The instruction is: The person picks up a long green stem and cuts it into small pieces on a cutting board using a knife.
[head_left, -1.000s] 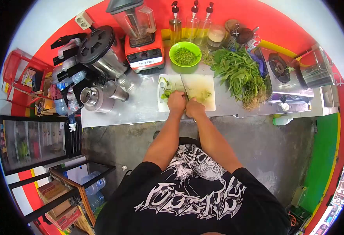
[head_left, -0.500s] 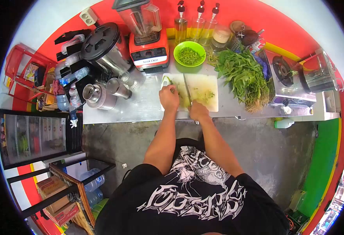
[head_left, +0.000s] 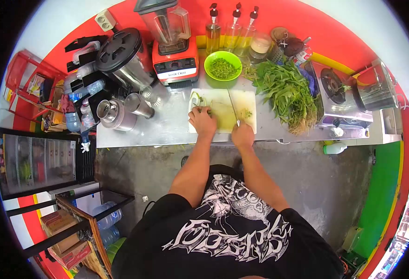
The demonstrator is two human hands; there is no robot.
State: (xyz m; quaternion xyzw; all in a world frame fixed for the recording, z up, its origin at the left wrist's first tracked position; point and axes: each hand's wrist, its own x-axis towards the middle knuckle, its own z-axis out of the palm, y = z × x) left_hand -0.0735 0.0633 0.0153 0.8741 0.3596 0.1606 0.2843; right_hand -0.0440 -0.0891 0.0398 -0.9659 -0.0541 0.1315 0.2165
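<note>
My right hand [head_left: 243, 136] is wrapped round the handle of a knife [head_left: 232, 104], whose blade points away from me over the white cutting board [head_left: 248, 97]. On the board's left part, my left hand [head_left: 203, 121] rests with bent fingers at a pale green stalk [head_left: 196, 97]; what is under the fingers is hidden. A little pile of chopped green bits [head_left: 246, 113] lies to the right of the blade. Just behind the board stands a bright green bowl [head_left: 238, 60] holding chopped greens [head_left: 222, 68].
A heap of leafy greens [head_left: 283, 88] lies right of the board, beside a gas stove [head_left: 337, 109]. At the left stand a red blender [head_left: 175, 65], a steel cup [head_left: 139, 106] and a metal can [head_left: 116, 115]. Pump bottles [head_left: 213, 35] stand behind the bowl.
The knife has shifted right, away from my left hand, and tilts a little more to the left. My left hand has lowered and its fingers have spread over the board's left part.
</note>
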